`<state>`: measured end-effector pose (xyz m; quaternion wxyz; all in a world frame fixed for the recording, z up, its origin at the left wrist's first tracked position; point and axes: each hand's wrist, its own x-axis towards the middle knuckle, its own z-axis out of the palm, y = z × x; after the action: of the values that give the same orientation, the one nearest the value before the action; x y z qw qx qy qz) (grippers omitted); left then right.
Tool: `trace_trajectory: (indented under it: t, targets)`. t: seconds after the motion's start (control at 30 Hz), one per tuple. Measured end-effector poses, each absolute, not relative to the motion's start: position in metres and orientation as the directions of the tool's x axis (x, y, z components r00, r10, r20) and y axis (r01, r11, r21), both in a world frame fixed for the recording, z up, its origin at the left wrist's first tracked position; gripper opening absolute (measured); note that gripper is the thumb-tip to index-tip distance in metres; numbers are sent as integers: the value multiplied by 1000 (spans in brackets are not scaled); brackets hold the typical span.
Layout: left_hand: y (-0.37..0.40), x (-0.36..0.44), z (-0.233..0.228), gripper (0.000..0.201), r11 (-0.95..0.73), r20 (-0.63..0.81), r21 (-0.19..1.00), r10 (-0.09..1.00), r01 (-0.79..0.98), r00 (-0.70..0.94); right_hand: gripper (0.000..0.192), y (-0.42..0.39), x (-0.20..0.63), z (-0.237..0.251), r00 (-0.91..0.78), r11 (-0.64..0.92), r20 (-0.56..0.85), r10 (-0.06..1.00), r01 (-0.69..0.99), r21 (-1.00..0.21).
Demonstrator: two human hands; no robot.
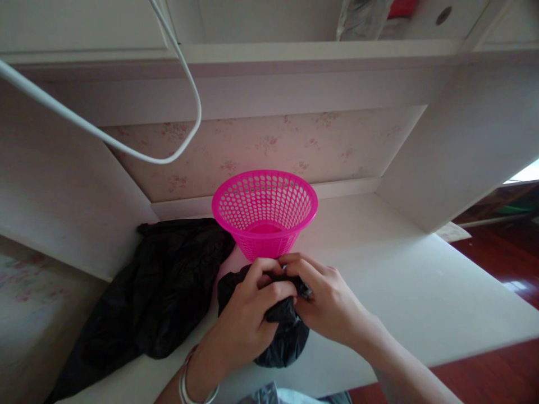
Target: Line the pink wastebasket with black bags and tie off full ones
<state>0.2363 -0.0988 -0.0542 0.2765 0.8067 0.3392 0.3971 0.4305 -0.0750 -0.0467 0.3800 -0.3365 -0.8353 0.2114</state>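
A bunched black plastic bag rests low on the white surface in front of me, partly hidden by my hands. My left hand is closed on its gathered top, fingers bent over the plastic. From the other side my right hand pinches the same gathered part, and the fingertips of both hands nearly meet. Just beyond them stands a bright pink perforated plastic basket, upright, with nothing visible inside. To its left another black plastic bag lies spread out and crumpled.
A white cable loops down at upper left. White shelf panels enclose the nook, with flowered wallpaper behind. An upper shelf holds a clear plastic package. The white surface ends at right above a reddish floor.
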Motion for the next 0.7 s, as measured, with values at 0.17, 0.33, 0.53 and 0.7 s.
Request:
trace_trajectory:
  t: [0.17, 0.33, 0.53, 0.7]
  targets:
    - [-98, 238, -57, 51, -719, 547, 606, 688, 342, 477, 28, -74, 430, -65, -374, 707, 604, 704, 452, -544]
    - [-97, 236, -56, 37, -822, 677, 393, 562, 413, 474, 34, -74, 434, -61, -333, 533, 422, 843, 425, -732]
    - [-95, 226, -57, 41, -827, 675, 302, 537, 474, 506, 29, -77, 455, -47, -468, 351, 245, 849, 153, -924]
    - [-91, 222, -56, 42, -847, 654, 263, 508, 462, 561, 33, -73, 456, -51, -472, -25, 78, 878, -209, -978]
